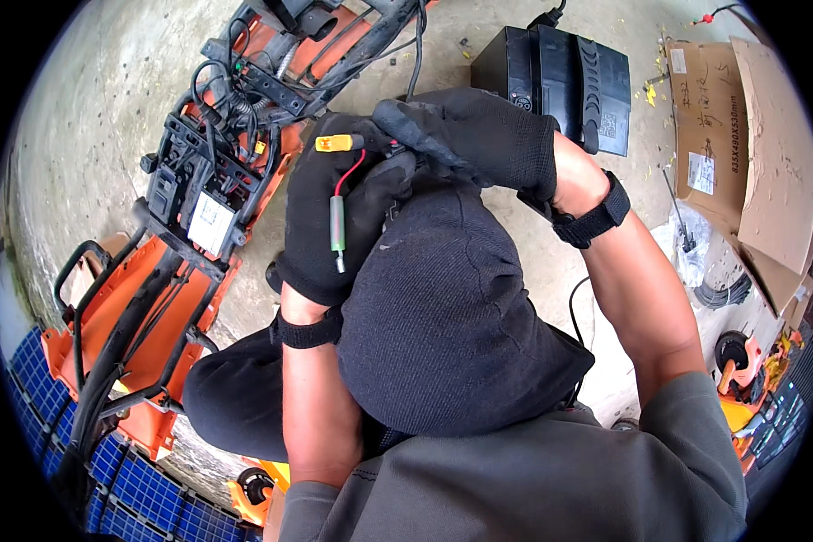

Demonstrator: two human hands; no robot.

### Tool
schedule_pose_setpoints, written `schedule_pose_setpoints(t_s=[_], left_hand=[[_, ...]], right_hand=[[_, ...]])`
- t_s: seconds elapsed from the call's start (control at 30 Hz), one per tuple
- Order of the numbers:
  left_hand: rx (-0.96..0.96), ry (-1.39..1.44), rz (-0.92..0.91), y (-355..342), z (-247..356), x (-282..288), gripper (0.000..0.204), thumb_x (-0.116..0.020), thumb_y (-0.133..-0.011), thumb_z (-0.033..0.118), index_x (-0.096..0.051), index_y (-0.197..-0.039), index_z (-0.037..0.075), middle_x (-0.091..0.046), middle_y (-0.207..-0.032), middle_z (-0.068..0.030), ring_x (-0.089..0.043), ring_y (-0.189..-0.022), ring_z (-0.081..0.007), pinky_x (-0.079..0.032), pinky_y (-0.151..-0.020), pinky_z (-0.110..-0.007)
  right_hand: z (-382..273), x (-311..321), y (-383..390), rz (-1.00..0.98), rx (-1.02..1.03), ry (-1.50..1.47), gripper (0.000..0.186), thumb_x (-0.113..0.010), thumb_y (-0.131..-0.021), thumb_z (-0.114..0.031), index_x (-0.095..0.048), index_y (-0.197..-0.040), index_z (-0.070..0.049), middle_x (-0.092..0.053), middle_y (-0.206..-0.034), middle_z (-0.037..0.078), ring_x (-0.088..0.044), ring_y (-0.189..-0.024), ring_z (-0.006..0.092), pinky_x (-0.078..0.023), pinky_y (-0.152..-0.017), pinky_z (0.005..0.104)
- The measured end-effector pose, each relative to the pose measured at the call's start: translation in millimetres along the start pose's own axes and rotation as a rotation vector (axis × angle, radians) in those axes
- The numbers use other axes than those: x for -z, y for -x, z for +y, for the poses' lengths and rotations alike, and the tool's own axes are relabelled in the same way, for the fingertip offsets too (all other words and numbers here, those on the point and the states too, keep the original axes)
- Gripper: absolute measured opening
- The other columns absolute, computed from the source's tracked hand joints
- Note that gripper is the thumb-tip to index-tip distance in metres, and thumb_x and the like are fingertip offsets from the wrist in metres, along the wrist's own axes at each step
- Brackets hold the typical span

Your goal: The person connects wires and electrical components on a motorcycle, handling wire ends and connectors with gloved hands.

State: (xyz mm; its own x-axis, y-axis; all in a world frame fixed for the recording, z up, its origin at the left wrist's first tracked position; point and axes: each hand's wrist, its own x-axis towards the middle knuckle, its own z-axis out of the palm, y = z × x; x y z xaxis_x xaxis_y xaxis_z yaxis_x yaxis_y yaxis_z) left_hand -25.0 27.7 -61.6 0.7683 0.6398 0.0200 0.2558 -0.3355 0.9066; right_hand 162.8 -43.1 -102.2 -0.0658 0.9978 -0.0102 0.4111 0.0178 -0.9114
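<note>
Both my hands are in black gloves, close together above my bent knee [434,307]. My left hand [334,208] is closed around a short lead with a yellow connector [334,143], a red wire and a green cylindrical piece [338,222] ending in a metal tip, which lie over the glove. My right hand [465,140] is closed against the left one, its fingers pressed where the lead and a black cable [414,77] meet; what they grip is hidden.
An orange-and-black vehicle frame [226,154] with wiring lies at left, over blue grid pallets [36,388]. A black case [560,86] stands ahead. An open cardboard box [714,140], coiled cable [723,291] and orange parts [741,379] are at right.
</note>
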Motion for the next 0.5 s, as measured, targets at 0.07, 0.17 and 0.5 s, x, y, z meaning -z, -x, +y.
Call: schedule_pose_setpoints(t_s=[0.07,0.17,0.5], left_hand=[[0.007,-0.01,-0.015,-1,3,2,0.018,-0.071,-0.078,0.009,-0.062,-0.09,-0.002,-0.061,-0.09,-0.0113,-0.06,-0.082,-0.0249,-0.047,-0.076,-0.032],[-0.091,-0.088,0.007,-1,1,4,0.017,-0.071,-0.077,0.008,-0.062,-0.088,-0.001,-0.061,-0.089,-0.0107,-0.059,-0.082,-0.0247,-0.046,-0.076,-0.032],[-0.073,-0.129,0.048,-5,3,2,0.023,-0.077,-0.074,0.013,-0.062,-0.087,0.001,-0.062,-0.086,-0.01,-0.06,-0.079,-0.025,-0.047,-0.073,-0.032]], right_hand=[[7,5,-1,0.004,0.226,0.198,0.04,-0.05,-0.097,-0.03,-0.053,-0.129,-0.005,-0.06,-0.071,0.016,-0.061,-0.066,0.0306,-0.05,-0.06,0.0358],[-20,12,-7,-0.198,-0.235,0.105,0.052,-0.051,-0.095,-0.022,-0.037,-0.143,-0.01,-0.062,-0.074,0.015,-0.061,-0.064,0.0281,-0.05,-0.059,0.0366],[-18,7,-1,-0.222,-0.327,-0.341,0.04,-0.05,-0.097,-0.042,-0.064,-0.106,-0.006,-0.055,-0.067,0.002,-0.052,-0.058,0.0079,-0.041,-0.048,0.0236]])
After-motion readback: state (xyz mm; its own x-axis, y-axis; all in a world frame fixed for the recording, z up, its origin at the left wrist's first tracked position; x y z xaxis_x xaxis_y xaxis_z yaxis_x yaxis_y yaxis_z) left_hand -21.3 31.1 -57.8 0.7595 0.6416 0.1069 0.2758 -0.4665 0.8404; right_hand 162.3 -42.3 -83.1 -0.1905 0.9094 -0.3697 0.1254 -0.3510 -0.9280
